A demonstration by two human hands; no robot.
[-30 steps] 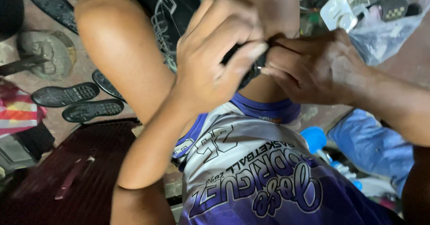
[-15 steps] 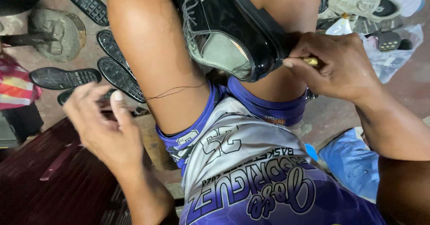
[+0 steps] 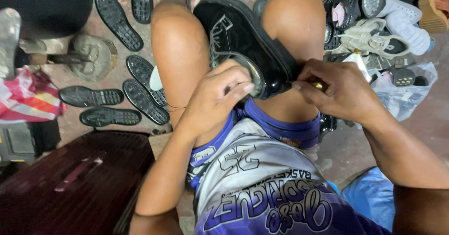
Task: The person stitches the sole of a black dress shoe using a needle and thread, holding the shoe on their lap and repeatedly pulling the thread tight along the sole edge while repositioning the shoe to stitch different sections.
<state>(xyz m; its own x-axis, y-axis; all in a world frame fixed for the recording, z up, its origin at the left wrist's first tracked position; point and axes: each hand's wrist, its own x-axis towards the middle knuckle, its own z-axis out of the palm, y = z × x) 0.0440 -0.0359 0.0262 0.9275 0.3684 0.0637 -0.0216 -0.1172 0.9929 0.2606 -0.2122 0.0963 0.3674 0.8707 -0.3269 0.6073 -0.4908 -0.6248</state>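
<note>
While the black shoe lies wedged between the person's bare knees, its long axis runs from about eleven o'clock at the toe down to five o'clock at the heel, sole edge turned toward the right knee. Both hands meet at the near, heel end. The left hand sits at seven o'clock from the shoe, fingers curled over the rim of the opening and pressing into it. The right hand comes in from four o'clock, thumb and fingers pinched together on a small brass-coloured tool held against the heel edge; what its tip does is hidden. Each hand touches the shoe, the left over the opening, the right at the sole seam.

Loose rubber soles lie on the floor at nine to ten o'clock, a heap of shoes and a clear plastic bag at two o'clock, a dark wooden board at eight o'clock. Nothing stands between hands and shoe; only the knees crowd it on both sides.
</note>
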